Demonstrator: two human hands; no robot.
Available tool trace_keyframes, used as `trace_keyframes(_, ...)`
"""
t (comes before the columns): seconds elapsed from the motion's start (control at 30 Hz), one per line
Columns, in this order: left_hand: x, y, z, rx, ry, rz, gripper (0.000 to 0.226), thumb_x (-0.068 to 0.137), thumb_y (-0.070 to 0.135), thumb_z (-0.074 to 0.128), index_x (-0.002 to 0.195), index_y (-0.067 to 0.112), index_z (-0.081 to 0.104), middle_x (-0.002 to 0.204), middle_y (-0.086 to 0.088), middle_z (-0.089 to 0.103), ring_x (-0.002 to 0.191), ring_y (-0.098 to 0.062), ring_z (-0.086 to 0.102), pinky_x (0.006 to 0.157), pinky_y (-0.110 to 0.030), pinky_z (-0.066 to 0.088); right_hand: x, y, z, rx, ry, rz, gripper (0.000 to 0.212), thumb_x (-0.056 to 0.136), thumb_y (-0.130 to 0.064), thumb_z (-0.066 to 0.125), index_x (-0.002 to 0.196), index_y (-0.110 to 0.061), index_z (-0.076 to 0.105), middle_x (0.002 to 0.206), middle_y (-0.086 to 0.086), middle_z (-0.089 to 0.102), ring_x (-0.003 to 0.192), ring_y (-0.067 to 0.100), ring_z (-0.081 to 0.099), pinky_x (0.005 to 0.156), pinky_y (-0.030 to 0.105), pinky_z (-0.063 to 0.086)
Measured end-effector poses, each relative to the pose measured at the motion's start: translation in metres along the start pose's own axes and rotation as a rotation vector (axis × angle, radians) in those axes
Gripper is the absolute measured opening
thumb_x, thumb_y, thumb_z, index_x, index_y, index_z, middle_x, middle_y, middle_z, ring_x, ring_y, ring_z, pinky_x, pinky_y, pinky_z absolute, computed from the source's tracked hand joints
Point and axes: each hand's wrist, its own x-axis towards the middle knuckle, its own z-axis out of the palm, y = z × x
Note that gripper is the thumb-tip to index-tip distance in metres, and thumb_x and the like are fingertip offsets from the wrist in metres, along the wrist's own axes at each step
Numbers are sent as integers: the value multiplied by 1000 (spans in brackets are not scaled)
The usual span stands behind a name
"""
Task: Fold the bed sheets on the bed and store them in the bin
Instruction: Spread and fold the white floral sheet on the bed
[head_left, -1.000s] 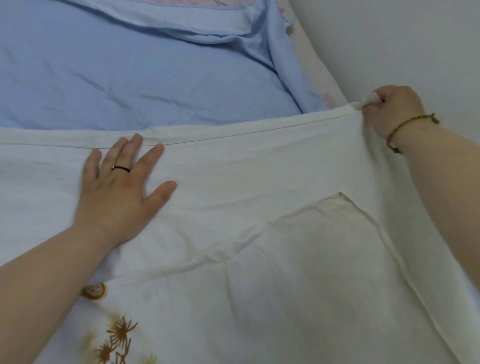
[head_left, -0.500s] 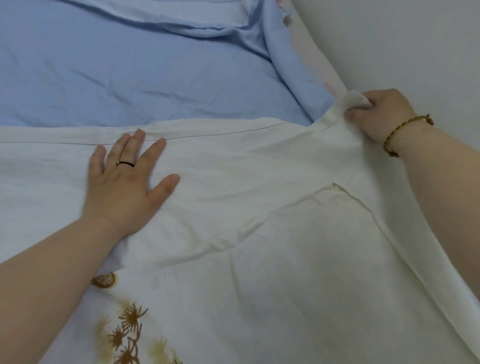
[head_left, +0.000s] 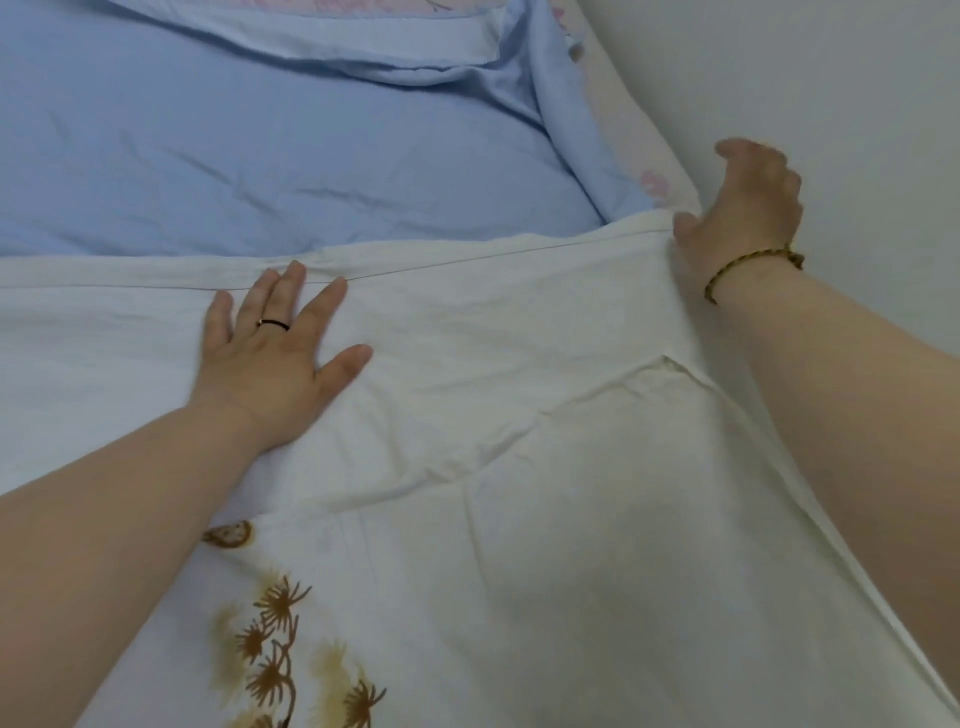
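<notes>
Head view: left hand flat on sheet; right hand wide, at edge.

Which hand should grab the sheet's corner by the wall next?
Probably the right hand: it hovers right beside that corner of the white sheet, holding nothing. The left hand lies flat farther along the sheet, pinning it down.

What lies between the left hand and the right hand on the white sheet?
Only bare white sheet, lightly creased. Its stitched hem line runs from the fingertips of the left hand toward the right hand. The head view shows this.
</notes>
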Motion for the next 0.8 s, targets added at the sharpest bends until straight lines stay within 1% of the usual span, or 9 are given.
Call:
trace_keyframes(0.1, -1, 4, -12, -16, -91, -2, 66, 90, 58, 25, 147, 35, 0, 157, 3, -12, 144, -13, -12, 115, -36, -9, -35, -14, -5, 147, -59, -279, 56, 83, -27, 56, 133, -8, 41, 139, 12, 41, 127, 27, 38, 103, 28, 25)
trace_keyframes(0.2, -19, 8, -27, -172, -106, 68, 68, 87, 63, 35, 146, 34, 19, 157, 5, 4, 145, -12, -1, 115, -31, -3, -72, -12, -13, 108, -752, -251, 54, 82, -30, 66, 129, -13, 45, 121, 4, 50, 108, 18, 47, 94, 21, 33)
trace_keyframes(0.27, -42, 9, -34, -339, -125, 173, 79, 66, 71, 35, 133, 32, 46, 142, 10, 37, 137, -10, 26, 108, -18, 15, -82, 4, -15, -146, -889, -233, 43, 83, -34, 64, 121, -19, 50, 117, 1, 50, 111, 20, 48, 95, 26, 37)
trace_keyframes(0.33, -72, 9, -41, -443, -250, 197, 67, 55, 75, 39, 104, 35, 64, 106, 21, 56, 102, 2, 52, 82, -2, 32, -85, 19, -22, -137, -846, -174, 11, 86, -25, 61, 92, -18, 55, 94, 0, 55, 97, 21, 50, 75, 25, 40)
trace_keyframes(0.4, -89, 8, -47, -318, -418, 161, 35, 68, 67, 57, 76, 33, 60, 77, 14, 58, 68, 0, 53, 62, -11, 36, -86, 32, -30, -4, -772, -92, 18, 88, -16, 57, 70, -16, 51, 72, -4, 48, 86, 19, 46, 57, 25, 31)
trace_keyframes(0.57, -77, -21, -70, -20, -613, 78, 34, 76, 51, 68, 67, 20, 60, 68, 10, 59, 63, -2, 55, 63, -19, 41, -72, 47, -50, 279, -419, 115, 18, 90, -10, 53, 74, -9, 60, 75, 9, 54, 78, 20, 46, 64, 24, 29)
trace_keyframes(0.63, -66, -33, -79, -143, -432, -10, 37, 80, 39, 67, 57, 11, 57, 55, 2, 55, 55, -12, 52, 57, -26, 38, -61, 48, -54, 294, -345, 147, 26, 91, -12, 52, 67, -3, 57, 68, 16, 54, 69, 27, 49, 61, 29, 34)
trace_keyframes(0.73, -40, -37, -81, -321, -10, -101, 46, 84, 36, 61, 61, -2, 55, 58, -13, 54, 58, -27, 51, 60, -32, 36, -38, 38, -51, 250, -166, 160, 27, 92, -12, 48, 99, 9, 64, 101, 28, 63, 98, 37, 58, 80, 36, 43)
trace_keyframes(0.8, -19, -37, -73, -305, 111, -150, 44, 87, 41, 56, 63, 4, 56, 63, -14, 56, 67, -31, 55, 70, -38, 44, -21, 30, -43, 199, -119, 131, 29, 94, -11, 44, 107, 6, 63, 112, 26, 62, 106, 36, 56, 86, 34, 43)
